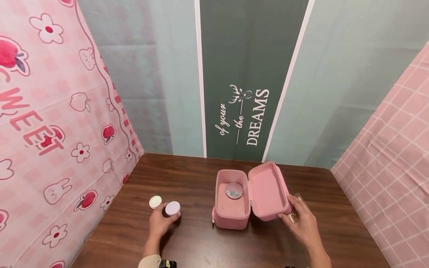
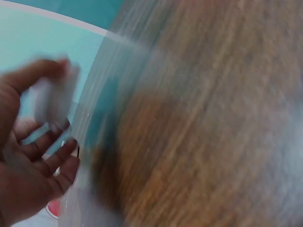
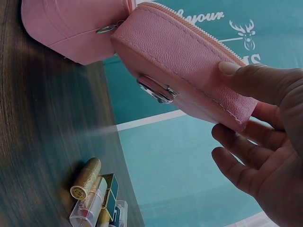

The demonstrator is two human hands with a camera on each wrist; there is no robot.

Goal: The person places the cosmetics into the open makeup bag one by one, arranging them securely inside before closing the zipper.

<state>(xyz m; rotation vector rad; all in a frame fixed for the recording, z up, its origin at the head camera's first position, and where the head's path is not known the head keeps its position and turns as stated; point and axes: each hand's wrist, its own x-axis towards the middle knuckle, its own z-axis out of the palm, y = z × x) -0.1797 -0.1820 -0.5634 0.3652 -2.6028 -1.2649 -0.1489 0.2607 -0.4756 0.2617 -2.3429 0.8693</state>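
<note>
A pink zippered cosmetic case (image 1: 231,222) stands on the table with its lid (image 1: 268,191) swung out to the right. My right hand (image 1: 304,219) grips the lid's outer edge, thumb on one side and fingers on the other. In the right wrist view the lid's metal handle fitting (image 3: 156,90) shows. A round silvery item (image 1: 234,191) lies inside the case. To the left, my left hand (image 1: 161,222) pinches a small round container with a pale top (image 1: 172,208) close over the table. It looks blurred in the left wrist view. Just beyond that hand lies a round cream-coloured piece (image 1: 155,202).
Several lipstick-like tubes lie together on the table, among them a gold tube (image 3: 86,178) and a clear-cased one (image 3: 90,203), beyond the right hand. The dark wooden table (image 1: 197,245) ends at a hanging green cloth (image 1: 161,123). Pink cloths hang at both sides.
</note>
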